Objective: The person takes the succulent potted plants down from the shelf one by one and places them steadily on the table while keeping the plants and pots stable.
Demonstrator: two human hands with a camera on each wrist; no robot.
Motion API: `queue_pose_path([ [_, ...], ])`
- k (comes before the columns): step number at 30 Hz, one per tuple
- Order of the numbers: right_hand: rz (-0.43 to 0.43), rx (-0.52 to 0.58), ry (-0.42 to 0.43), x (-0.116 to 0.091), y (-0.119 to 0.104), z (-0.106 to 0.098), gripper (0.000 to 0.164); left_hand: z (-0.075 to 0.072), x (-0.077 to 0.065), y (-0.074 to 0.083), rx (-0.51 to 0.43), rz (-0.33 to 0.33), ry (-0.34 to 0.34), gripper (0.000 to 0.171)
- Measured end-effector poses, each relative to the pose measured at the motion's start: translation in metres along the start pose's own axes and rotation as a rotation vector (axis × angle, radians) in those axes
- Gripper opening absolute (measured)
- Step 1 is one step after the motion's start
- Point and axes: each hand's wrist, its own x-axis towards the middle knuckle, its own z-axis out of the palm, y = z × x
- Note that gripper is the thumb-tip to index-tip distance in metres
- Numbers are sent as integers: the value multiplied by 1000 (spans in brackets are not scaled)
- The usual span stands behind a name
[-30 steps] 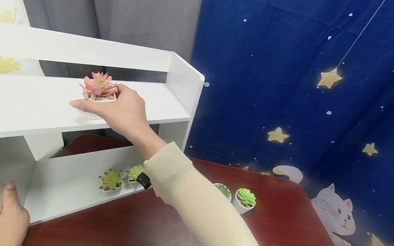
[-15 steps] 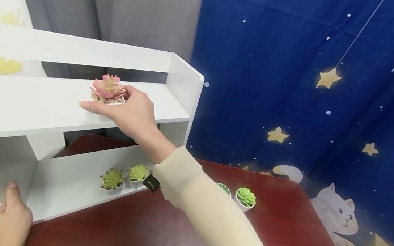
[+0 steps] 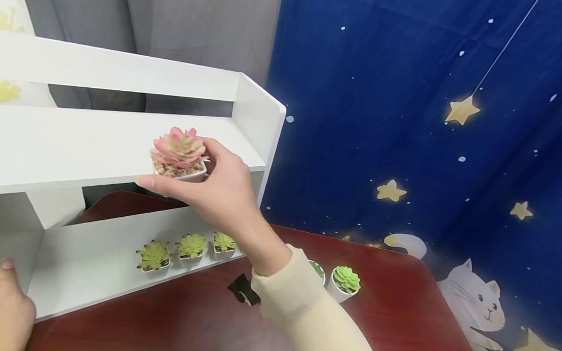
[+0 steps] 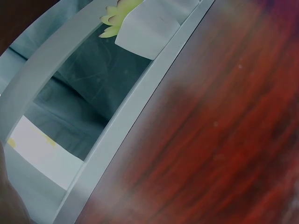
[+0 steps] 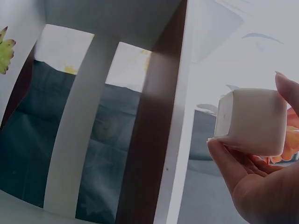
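My right hand [image 3: 220,194] grips the white square pot of a pink succulent [image 3: 179,148], thumb on one side and fingers on the other. The pot is off the board, in front of the upper board's edge. From below, the right wrist view shows the pot's white base [image 5: 252,121]. At the lower left, my left hand [image 3: 6,310] holds the upright divider of the white shelf [image 3: 78,137], thumb against its inner face; its other fingers are mostly out of view. Three green succulents in white square pots, one of them nearest the divider [image 3: 153,256], stand in a row on the lower board.
On the red-brown table [image 3: 387,313], right of the shelf, stand a bright green succulent [image 3: 346,281] in a round white pot and another round pot [image 3: 316,269], partly hidden by my sleeve. A blue starry curtain [image 3: 404,97] hangs behind.
My right hand has brought the pink succulent right and toward me, from over the upper board to its front edge. The third green succulent has come into view. My left hand stays at the divider.
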Motion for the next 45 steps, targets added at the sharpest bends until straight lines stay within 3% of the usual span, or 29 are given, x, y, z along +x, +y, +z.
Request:
queue_pose_path([
  [4,-20,-2,31,-14,4,-11,45,-2,0,5,-3,-28,-46,50],
  [8,-17,-84,106,-25,13,-22,52,-1,1,9,-49,-28,-72,50],
  [15,21,-128,162,-41,32,-37,56,-2,6,-4,-85,-38,-66,40],
  [22,54,-47,213,-54,61,-50,55,-6,-2,5,48,-67,-68,52],
  [24,71,-50,247,-58,69,-53,57,-4,-3,7,34,-51,-51,52],
  [31,102,-79,334,-68,95,-60,63,-9,-2,8,71,-127,-99,56],
  [34,119,-88,361,-71,103,-60,66,-8,-2,8,53,-85,-88,55],
  [41,196,-239,440,-79,123,-60,71,-8,3,4,-17,-134,-127,44],
  [45,242,-267,471,-82,135,-60,72,-3,3,1,-75,-51,-78,36],
])
